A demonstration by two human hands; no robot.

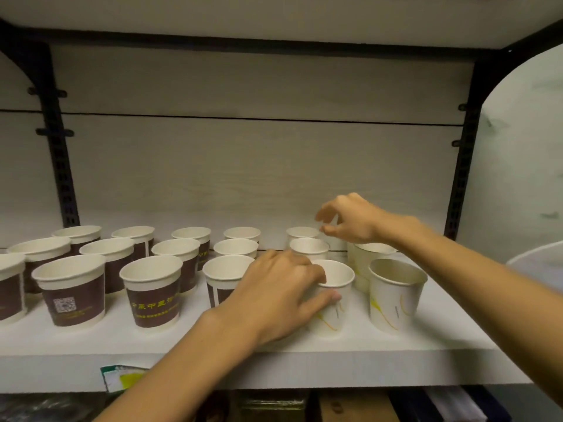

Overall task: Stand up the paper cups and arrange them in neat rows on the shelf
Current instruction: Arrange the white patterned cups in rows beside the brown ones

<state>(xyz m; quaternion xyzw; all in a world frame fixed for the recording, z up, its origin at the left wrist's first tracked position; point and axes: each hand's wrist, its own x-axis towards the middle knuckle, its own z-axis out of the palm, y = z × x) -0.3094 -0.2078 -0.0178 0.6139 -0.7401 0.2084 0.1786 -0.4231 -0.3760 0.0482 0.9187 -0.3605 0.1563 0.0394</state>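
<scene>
Several paper cups stand upright in rows on the white shelf (335, 360). Brown-banded cups (73, 292) fill the left and middle. White cups with yellow streaks stand on the right. My left hand (274, 296) wraps around the front white cup (333, 303), thumb on its side and fingers over its rim. My right hand (350, 219) hovers at the back right, fingers loosely curled above a back-row cup (301, 232), holding nothing that I can see. Another white cup (396, 295) stands alone at the front right, and one (362, 260) is behind it.
A second shelf board (274, 13) sits overhead on black brackets (58, 147). The wood-look back panel (259, 166) closes the rear. A green and white label (122, 377) hangs on the shelf's front edge. Boxes (350, 406) lie below. A white rounded object (536, 263) is at the right.
</scene>
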